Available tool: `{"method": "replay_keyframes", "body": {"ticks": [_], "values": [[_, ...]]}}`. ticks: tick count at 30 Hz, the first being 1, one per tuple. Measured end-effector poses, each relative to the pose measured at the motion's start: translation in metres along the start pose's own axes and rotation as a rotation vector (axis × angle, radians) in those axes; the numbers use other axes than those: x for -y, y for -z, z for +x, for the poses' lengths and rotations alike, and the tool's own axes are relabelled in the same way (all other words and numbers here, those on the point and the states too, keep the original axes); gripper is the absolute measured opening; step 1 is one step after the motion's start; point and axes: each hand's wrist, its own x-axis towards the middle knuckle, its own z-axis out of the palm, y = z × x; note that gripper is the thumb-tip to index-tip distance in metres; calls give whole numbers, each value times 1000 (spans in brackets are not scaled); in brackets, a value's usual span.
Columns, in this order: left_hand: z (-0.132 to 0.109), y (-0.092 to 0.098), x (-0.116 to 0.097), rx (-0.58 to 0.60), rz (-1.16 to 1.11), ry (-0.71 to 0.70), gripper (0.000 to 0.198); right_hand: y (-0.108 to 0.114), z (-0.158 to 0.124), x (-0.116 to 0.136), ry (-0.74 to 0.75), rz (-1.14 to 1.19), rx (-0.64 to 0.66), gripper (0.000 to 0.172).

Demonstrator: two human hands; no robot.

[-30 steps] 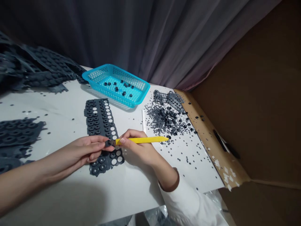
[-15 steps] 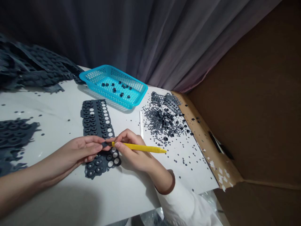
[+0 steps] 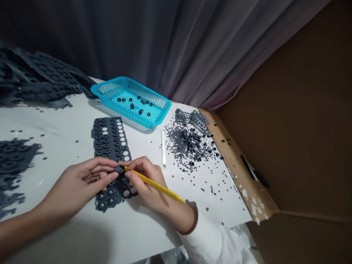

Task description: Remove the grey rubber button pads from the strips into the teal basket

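Pinching a black piece (image 3: 118, 169) over the sheet (image 3: 108, 146), your left hand (image 3: 82, 179) has thumb and forefinger closed tight on it. Your right hand (image 3: 150, 185) grips the yellow tool (image 3: 158, 187), fingers closed around it, its front end near the piece. Beyond the sheet sits the basket (image 3: 165, 112); loose bits (image 3: 184, 141) lie to the sheet's right.

A slim yellow stick (image 3: 156, 186) slants, its far end just beside a small dark piece (image 3: 118, 168). Beneath both, a dark sheet (image 3: 112, 141) of rings lies flat, round gaps lining its right edge.
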Motion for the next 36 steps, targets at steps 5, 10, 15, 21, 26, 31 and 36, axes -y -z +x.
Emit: {"method": "replay_keyframes", "body": {"ticks": [5,10,15,21,26,31,36], "values": [[2,0,0,41,76,-40,48,29,14,5,-33,-29,-59,15],[10,7,16,191,484,-495,16,98,30,2,-40,-558,-495,16],[13,4,24,177,649,-799,13,128,32,-9,-154,-754,-665,22],[8,-2,15,102,752,-742,15,114,29,-5,-62,-507,-655,48],[10,-2,18,125,765,-788,18,79,26,2,-312,94,-66,55],[11,-2,20,142,785,-783,15,43,22,-7,-359,238,100,32],[12,2,18,181,832,-770,11,30,19,-19,-445,224,93,28]]}}
